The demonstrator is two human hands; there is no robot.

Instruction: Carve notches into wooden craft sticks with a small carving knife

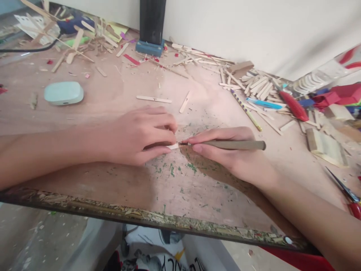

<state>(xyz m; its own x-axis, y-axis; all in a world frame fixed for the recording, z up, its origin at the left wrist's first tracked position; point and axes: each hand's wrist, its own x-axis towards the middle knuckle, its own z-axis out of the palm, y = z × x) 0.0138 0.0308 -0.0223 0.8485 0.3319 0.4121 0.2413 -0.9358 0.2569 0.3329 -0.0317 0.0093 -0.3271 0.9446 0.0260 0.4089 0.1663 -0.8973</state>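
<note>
Leaning over the worn wooden table (113, 177), we see its top scuffed and flecked with green near the front edge, with a pale wall (254, 30) behind it. A black post (152, 17) stands on a blue base (149, 48) at the back, against the wall.

Our left hand (141, 135) lies on the table at the middle, fingers curled down and closed on a short stick piece (173, 146), pressing it flat on the board. Only the pale tip of the piece shows past the fingertips. Our right hand (228, 152) rests just beside it, clenched like a pen grip around a craft tool (234, 145) with a grey-brown handle. The handle lies nearly level and points right, and its dark tip touches the end of the stick piece.

A heap of craft sticks (258, 84) lies at the back right, well apart from both hands. A pale green case (63, 93) sits on the left of the board. A striped pencil (246, 111) lies slantwise near the right hand. One loose stick (153, 99) lies flat just beyond the left hand. Scissors (345, 192) poke in at the right edge.
</note>
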